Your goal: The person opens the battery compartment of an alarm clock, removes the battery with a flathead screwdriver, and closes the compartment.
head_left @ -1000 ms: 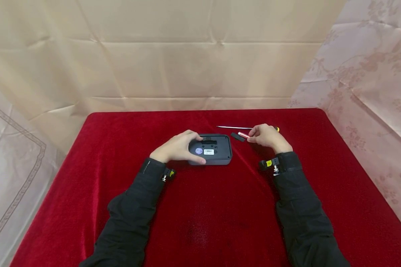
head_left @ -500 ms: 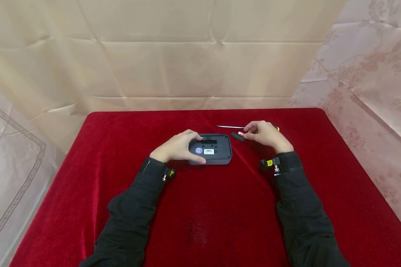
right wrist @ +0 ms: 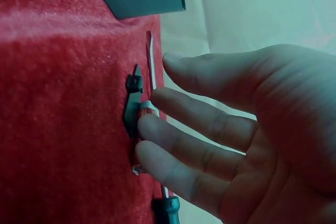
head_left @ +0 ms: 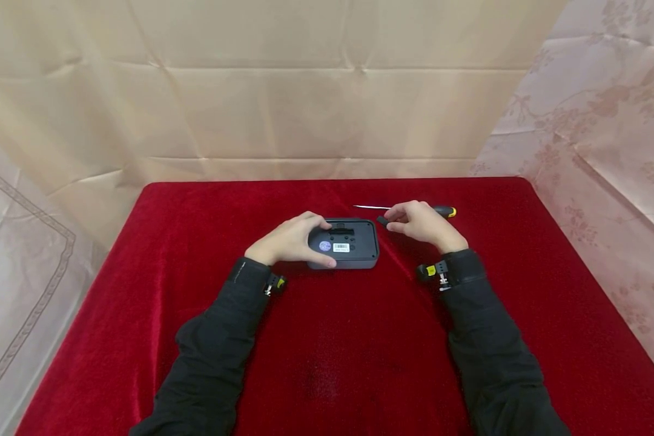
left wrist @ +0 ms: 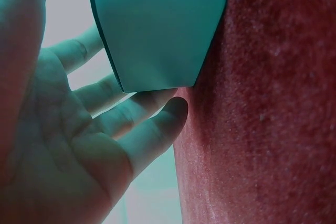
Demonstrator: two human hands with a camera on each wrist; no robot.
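A dark grey device [head_left: 351, 245] lies on its face on the red cloth, its labels and an open slot facing up. My left hand [head_left: 290, 241] grips its left end, fingers over the far edge and thumb on the near side; in the left wrist view the fingers [left wrist: 131, 114] lie against the casing [left wrist: 157, 24]. My right hand [head_left: 422, 223] hovers just right of the device. In the right wrist view its straight fingers [right wrist: 178, 129] touch a small red and white battery [right wrist: 142, 129] lying next to a small black cover [right wrist: 131, 106].
A screwdriver with a black and yellow handle [head_left: 445, 211] lies behind my right hand, its thin shaft [head_left: 370, 207] pointing left. The red table [head_left: 327, 363] is backed by beige cloth walls. Its right edge [head_left: 594, 290] is close.
My right hand has slid left toward the device and now covers the red battery in the head view, uncovering the screwdriver handle. My left hand and the device have stayed put.
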